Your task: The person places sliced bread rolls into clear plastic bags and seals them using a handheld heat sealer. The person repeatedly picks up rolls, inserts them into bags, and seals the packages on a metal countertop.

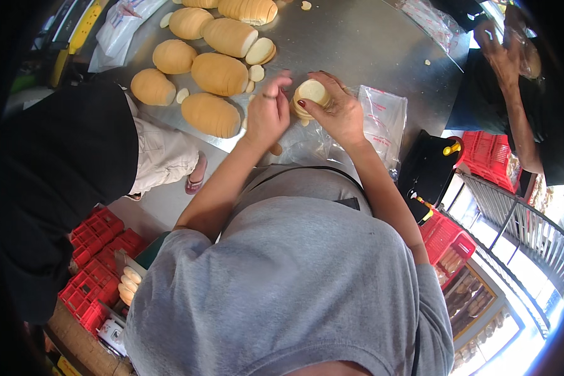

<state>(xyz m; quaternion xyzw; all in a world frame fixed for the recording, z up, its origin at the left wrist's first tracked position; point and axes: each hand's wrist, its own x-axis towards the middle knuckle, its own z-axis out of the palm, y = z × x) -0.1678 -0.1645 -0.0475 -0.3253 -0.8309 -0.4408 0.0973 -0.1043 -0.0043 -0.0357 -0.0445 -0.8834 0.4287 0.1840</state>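
Note:
A short stack of small round bread slices (312,91) is in my right hand (342,110), with the thumb across its near side and the fingers around the far side. Just left of the stack, my left hand (270,110) is raised with nothing in it, its fingers apart and slightly blurred. Clear plastic bags (383,117) with red printing lie under and beside my right hand. To the left, several sliced loaves (210,115) rest on the metal table (338,37). Loose end slices (259,50) lie among them.
On the left a person in a black shirt (75,155) stands close to the table. Across on the right, another person's hand (503,61) holds a bagged item. More plastic bags (430,23) lie near the far edge. Red crates (91,277) stand low at the left.

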